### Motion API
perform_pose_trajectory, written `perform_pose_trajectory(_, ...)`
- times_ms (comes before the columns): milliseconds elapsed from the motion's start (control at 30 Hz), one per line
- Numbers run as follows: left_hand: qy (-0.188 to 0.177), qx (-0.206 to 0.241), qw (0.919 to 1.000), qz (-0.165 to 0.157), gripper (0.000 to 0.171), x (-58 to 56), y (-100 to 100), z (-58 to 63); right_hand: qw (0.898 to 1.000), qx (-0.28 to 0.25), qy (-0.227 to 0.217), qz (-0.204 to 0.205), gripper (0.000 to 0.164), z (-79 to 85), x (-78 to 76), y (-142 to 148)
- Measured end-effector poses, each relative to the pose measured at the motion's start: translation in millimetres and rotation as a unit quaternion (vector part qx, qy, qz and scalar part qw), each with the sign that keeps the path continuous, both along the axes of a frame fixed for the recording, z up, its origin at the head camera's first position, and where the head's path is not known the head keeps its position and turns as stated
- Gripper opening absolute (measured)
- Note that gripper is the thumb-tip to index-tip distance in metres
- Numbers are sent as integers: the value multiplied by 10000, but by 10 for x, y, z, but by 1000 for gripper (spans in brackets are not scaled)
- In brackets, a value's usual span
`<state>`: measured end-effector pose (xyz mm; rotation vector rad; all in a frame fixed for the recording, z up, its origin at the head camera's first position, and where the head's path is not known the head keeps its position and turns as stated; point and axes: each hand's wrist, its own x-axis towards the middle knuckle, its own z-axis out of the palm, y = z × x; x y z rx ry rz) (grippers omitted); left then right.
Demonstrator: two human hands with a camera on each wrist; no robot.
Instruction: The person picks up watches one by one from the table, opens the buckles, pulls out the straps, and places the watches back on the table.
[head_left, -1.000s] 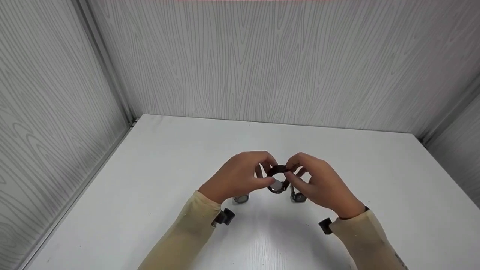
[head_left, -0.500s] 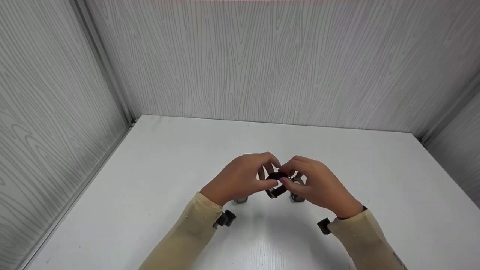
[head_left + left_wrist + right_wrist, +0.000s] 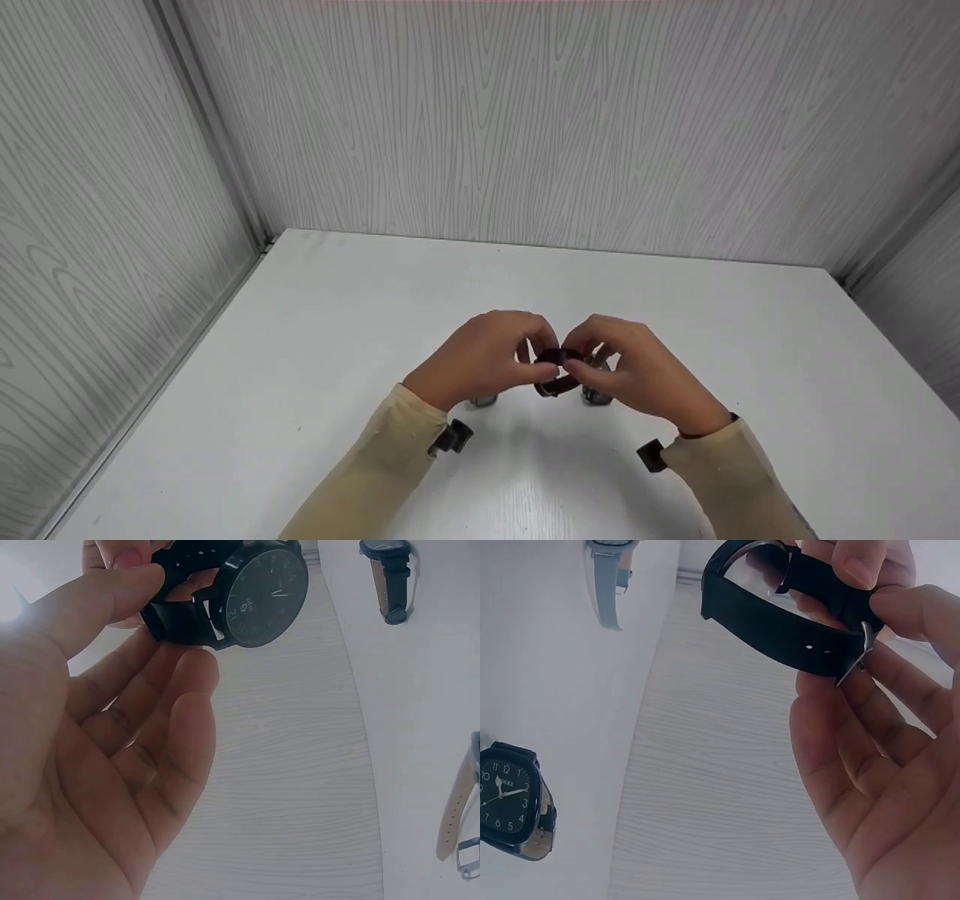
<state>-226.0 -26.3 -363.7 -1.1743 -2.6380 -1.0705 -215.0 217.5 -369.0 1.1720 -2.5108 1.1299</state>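
Note:
Above the white table, both hands hold one black wristwatch (image 3: 561,357) between them. Its strap is bent into a loop. My left hand (image 3: 487,352) pinches the strap between thumb and fingers. In the left wrist view the watch's round dark dial (image 3: 268,598) points outward, beyond the fingertips. My right hand (image 3: 630,361) pinches the same strap from the other side. The right wrist view shows the strap's punched band (image 3: 780,634) and its metal buckle (image 3: 860,652), which lies close to the right fingers. The fingertips of both hands meet near the buckle end.
A square-faced black watch (image 3: 508,791) stands on the table. A watch with a pale blue-grey strap (image 3: 609,586) lies apart from it. The left wrist view shows a black-strapped watch (image 3: 394,586) and a beige strap with buckle (image 3: 454,817). Woodgrain panels (image 3: 480,127) wall the table.
The watch has tilted in the hands, so its open ring now looks flatter from above. Both hands have come closer together and slightly nearer the body.

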Motion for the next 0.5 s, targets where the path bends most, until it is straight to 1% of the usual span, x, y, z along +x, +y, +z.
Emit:
perform_pose_trajectory(133,-93,8,10000,-25,11,15,1,15,9999,-62,-131,33,9,-6,3,9)
perform_pose_trajectory(300,-107,-5,9999,-54,12,24,-7,28,9998,-30,-182,26,9,-1,8,15)
perform_pose_trajectory(500,-124,23,9999,-42,12,22,-18,24,9993,67,-329,-186,10,19,16,7)
